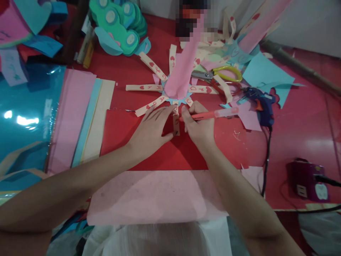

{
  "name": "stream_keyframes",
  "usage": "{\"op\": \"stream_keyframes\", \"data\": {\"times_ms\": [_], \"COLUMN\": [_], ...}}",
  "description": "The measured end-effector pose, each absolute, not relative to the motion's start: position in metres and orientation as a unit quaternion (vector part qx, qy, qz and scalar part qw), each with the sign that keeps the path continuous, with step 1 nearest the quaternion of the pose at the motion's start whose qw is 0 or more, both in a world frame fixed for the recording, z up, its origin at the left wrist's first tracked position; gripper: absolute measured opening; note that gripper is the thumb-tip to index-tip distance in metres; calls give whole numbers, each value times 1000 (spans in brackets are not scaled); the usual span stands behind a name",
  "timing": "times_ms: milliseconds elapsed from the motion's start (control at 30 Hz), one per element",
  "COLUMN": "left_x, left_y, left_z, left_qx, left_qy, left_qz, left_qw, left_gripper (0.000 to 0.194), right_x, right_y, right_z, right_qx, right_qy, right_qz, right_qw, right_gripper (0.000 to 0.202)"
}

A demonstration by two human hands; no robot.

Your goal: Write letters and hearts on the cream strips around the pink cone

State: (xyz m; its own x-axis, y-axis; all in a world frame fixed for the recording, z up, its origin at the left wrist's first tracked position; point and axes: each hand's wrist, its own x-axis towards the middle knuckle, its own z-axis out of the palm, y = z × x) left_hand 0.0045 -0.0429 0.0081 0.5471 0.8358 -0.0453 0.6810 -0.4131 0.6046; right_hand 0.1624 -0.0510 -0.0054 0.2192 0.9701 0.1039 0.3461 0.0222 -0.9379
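Observation:
A pink paper cone [183, 76] stands on a pale blue scalloped base, with cream paper strips [144, 88] fanning out around it, marked with red letters and hearts. My left hand [150, 126] lies flat with fingers spread. Its index finger and thumb touch the two ends of the strip pointing towards me [176, 122]. My right hand [201, 122] is closed around a red marker pen [205, 115], its tip end close to that strip's right edge. Under both hands is a red sheet [157, 154].
Scissors [207, 75] and a blue glue gun [265, 106] lie to the right. A purple power adapter [309, 179] with cords sits farther right. Coloured paper sheets [73, 113] are stacked at left. Green paper cut-outs [119, 28] and a second pink cone [263, 30] are behind.

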Motion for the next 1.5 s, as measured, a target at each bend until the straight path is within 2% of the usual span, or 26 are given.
{"op": "stream_keyframes", "data": {"times_ms": [733, 1500], "left_x": [4, 4], "left_y": [-43, -43], "left_z": [6, 5], "left_qx": [832, 836], "left_qy": [456, 457], "left_qz": [138, 128], "left_qw": [285, 276], "left_gripper": [64, 67], "right_x": [163, 164], "right_y": [-51, -49], "right_z": [-6, -7], "right_qx": [-590, -581], "right_qy": [-522, -563], "right_qz": [392, 337], "right_qw": [474, 482], "right_gripper": [38, 35]}}
